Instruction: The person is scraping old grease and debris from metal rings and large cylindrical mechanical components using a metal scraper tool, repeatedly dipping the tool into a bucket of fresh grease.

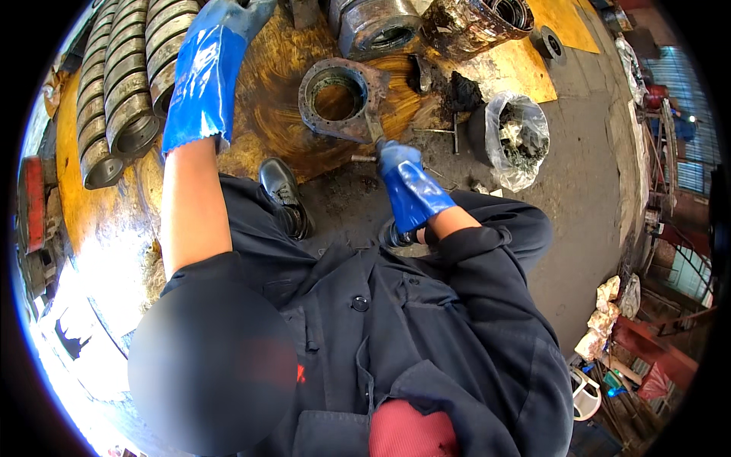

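Note:
My right hand [400, 158], in a blue rubber glove, is closed around a flat-bladed scraper [374, 127]. Its blade reaches the near right side of a greasy metal flange ring [307, 103], which has small holes around its rim and lies on an oil-stained board [259, 99]. My left hand [245, 17], gloved in blue too, stretches forward to the far edge of the view. Its fingers are mostly cut off there, so their grip is hidden. Nearest to it on the left lies a spiral-grooved metal cylinder [166, 47].
More spiral-grooved cylinders [126, 84] lie at left. Beyond the ring stand a metal housing [373, 27] and a grimy hollow part [464, 30]. A plastic-lined bucket [493, 145] of dark waste stands right, beside a T-handled tool [455, 133]. My shoe [282, 190] is close to the board's edge.

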The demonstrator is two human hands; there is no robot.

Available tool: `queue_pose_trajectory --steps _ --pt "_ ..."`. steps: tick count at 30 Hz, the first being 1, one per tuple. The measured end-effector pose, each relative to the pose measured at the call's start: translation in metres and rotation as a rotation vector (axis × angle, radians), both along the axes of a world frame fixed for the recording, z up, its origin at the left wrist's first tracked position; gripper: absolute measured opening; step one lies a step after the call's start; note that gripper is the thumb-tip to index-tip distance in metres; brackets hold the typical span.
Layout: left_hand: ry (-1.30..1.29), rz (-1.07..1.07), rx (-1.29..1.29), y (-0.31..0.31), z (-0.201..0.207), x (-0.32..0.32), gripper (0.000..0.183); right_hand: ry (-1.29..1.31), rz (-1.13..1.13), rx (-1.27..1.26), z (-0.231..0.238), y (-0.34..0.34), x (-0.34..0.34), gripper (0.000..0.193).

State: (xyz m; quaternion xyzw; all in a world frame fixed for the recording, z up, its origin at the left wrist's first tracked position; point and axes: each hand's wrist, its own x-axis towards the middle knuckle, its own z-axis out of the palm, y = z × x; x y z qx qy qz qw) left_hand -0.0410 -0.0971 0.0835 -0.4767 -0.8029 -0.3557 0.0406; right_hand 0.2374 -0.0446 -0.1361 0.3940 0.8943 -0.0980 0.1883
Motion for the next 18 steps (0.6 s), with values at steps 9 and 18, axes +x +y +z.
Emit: queue_pose_trajectory --steps 9,18 --pt "0.001 0.003 0.012 -0.002 0.004 0.008 0.039 -0.123 -0.054 -0.069 0.011 -0.008 -0.002 0.030" --pt "0.015 0.005 0.023 -0.007 0.006 0.009 0.038 0.033 -0.029 -0.129 0.009 -0.009 0.011 0.015"
